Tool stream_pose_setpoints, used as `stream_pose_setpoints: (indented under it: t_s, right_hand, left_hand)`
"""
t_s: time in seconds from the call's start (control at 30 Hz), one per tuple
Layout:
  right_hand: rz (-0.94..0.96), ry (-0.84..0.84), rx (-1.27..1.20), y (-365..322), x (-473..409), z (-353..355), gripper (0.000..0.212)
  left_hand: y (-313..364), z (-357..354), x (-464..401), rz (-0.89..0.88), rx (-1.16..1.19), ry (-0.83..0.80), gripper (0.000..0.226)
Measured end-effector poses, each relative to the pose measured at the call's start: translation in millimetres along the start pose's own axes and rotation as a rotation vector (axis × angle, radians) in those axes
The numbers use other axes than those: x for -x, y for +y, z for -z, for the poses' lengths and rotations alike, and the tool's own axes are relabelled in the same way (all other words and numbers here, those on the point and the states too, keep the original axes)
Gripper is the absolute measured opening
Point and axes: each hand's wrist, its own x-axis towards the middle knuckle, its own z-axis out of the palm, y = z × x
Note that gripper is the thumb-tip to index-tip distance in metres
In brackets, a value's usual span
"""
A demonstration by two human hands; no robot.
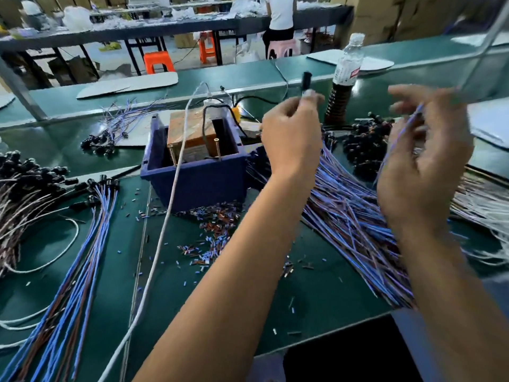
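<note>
My left hand is raised over the green bench and pinches a small black cylindrical connector that sticks up from my fingertips. My right hand is lifted to the right, fingers curled round a thin blue-purple wire that runs down toward the big fan of blue and brown wires lying under both forearms. Whether that wire joins the connector is hidden by my hands. A blue plastic bin holding a wooden block with screws and a black cable stands just left of my left hand.
Finished wires with black ends lie at the left, a heap of black connectors at the right. Cut insulation scraps litter the bench. A white cord crosses it. A bottle stands behind. A person sits at the far bench.
</note>
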Motion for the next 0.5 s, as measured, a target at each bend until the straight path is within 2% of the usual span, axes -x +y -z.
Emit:
stream_pose_setpoints:
  t_s: [0.03, 0.07, 0.13, 0.17, 0.23, 0.33, 0.4, 0.5]
  right_hand:
    - [-0.001, -0.109, -0.083, -1.5, -1.4, 0.6, 0.032]
    - [-0.113, -0.224, -0.222, -2.9, -2.6, 1.3, 0.031]
    - [-0.485, -0.436, -0.492, -7.4, -6.8, 2.0, 0.039]
    - [-0.591, -0.544, -0.517, -7.6, -9.5, 2.9, 0.045]
    - [-0.597, -0.749, -0.502, -4.5, -10.4, 7.6, 0.051]
    - [-0.516, -0.899, -0.543, -1.8, -9.5, 15.9, 0.031]
    - [-0.466, -0.891, -0.47, 7.1, -11.5, 22.7, 0.015]
    - [-0.379, -0.916, -0.262, 28.8, -16.0, 42.9, 0.015]
  left_hand:
    - [4.7, -6.8, -5.3, 0.078, 0.104, -0.036, 0.029]
    - [9.7, -13.5, -10.1, 0.147, 0.212, -0.081, 0.03]
    - [19.2, -20.2, -18.5, 0.255, 0.437, -0.194, 0.034]
    - [23.4, -21.7, -21.3, 0.3, 0.556, -0.245, 0.036]
    - [30.1, -22.9, -27.3, 0.378, 0.768, -0.296, 0.037]
    - [35.7, -21.6, -38.8, 0.443, 0.929, -0.239, 0.027]
    - [36.7, -19.4, -45.1, 0.4, 0.807, -0.142, 0.02]
    - [31.8, -12.0, -56.0, 0.171, 0.27, 0.063, 0.02]
